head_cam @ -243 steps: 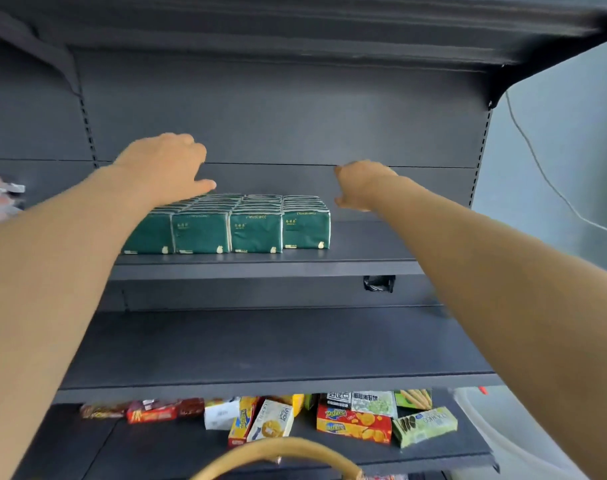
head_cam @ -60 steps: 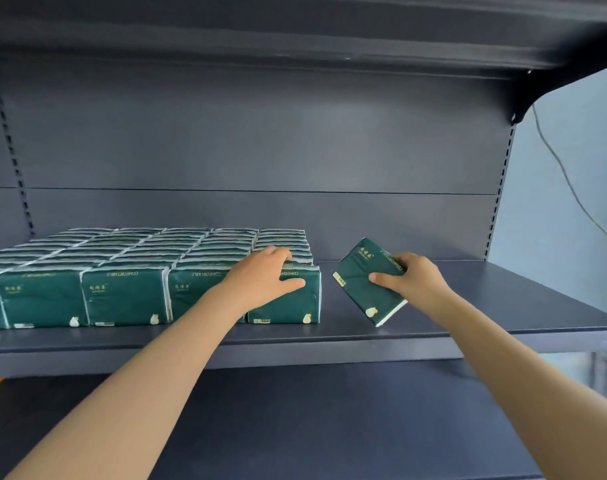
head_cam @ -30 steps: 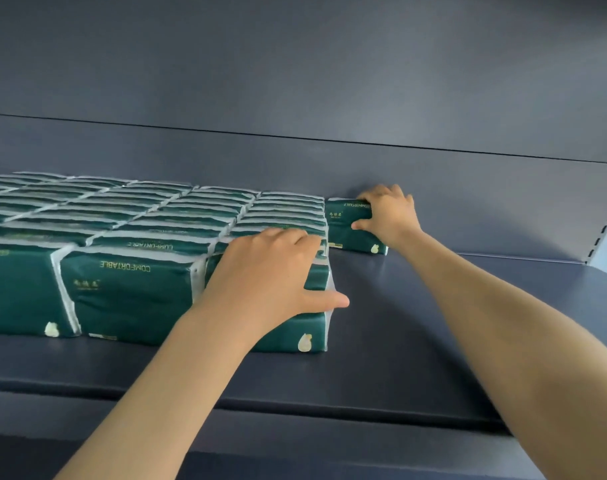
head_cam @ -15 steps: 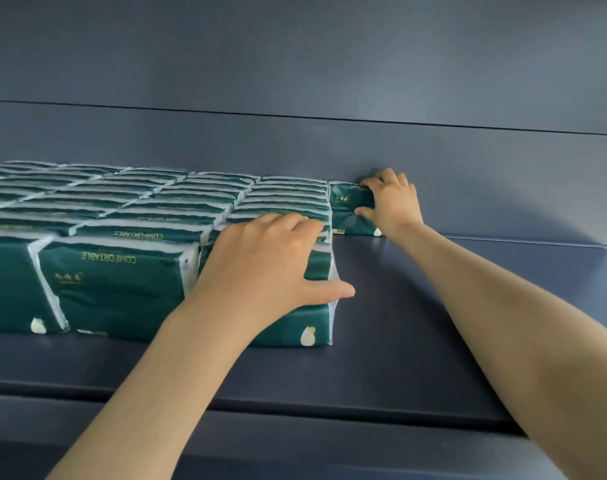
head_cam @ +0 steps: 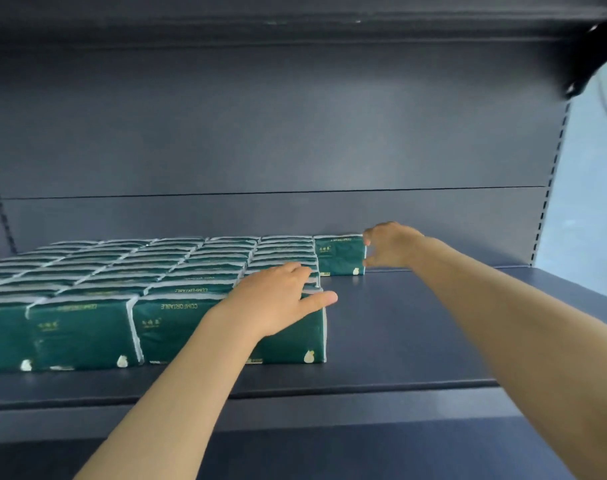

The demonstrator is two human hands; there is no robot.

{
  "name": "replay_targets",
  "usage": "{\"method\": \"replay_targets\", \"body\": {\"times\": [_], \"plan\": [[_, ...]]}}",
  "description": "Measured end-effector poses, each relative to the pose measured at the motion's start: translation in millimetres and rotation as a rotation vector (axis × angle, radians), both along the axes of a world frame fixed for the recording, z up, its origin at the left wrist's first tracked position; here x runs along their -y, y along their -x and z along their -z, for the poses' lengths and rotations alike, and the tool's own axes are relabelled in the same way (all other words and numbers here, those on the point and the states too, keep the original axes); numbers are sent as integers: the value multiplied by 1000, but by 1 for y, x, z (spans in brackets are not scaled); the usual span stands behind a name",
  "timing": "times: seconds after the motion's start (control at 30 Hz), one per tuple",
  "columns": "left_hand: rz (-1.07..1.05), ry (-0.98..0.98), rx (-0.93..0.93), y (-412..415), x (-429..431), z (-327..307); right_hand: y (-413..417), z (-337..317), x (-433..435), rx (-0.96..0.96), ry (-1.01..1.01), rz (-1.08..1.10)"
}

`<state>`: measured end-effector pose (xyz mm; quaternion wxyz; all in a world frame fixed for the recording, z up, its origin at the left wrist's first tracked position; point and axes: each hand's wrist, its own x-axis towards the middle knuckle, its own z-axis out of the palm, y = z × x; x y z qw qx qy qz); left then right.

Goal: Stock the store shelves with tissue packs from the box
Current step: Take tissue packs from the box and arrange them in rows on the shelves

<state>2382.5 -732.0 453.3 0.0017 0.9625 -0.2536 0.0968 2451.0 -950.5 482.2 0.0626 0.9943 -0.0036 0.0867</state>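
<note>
**A:** Head camera on you at the shelf (head_cam: pixel 416 323). What changed just now?

**B:** Two seconds back my right hand (head_cam: pixel 388 245) held the pack (head_cam: pixel 340 254) tilted, out front. Now it stands upright at the back, at 1 o'clock from my left hand (head_cam: pixel 277 299), against the right side of the rows (head_cam: pixel 122 271). Half a second ago my fingers lay over its top. Now only a fingertip and thumb pinch its right end.

**A:** And the left?

**B:** Flat, fingers straight, thumb out. It presses on the front of the rows and grips nothing.

**A:** What does that mean for the job?

**B:** I'd say this pack is placed and starts a new row. Next I'd let go and fetch another. I can't see the box.

**A:** The surface, the room?

**B:** Dark metal shelf, running on to 3 o'clock of the rows, so I judge there's space for more. Back panel (head_cam: pixel 295 133) at 12, upper shelf (head_cam: pixel 295 15) overhead, pale wall (head_cam: pixel 589 202) at 3
</note>
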Motion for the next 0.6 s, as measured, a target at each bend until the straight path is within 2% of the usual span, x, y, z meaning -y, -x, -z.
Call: {"method": "replay_targets", "body": {"times": [0.1, 0.3, 0.6], "plan": [[6, 68, 56, 15, -8, -18, 45, -19, -9, -34, -37, 24], [-68, 82, 278, 46, -54, -66, 118, -55, -37, 65, -39, 54], [-250, -95, 399, 111, -128, -126, 196, -93, -93, 139, -45, 23]]}}
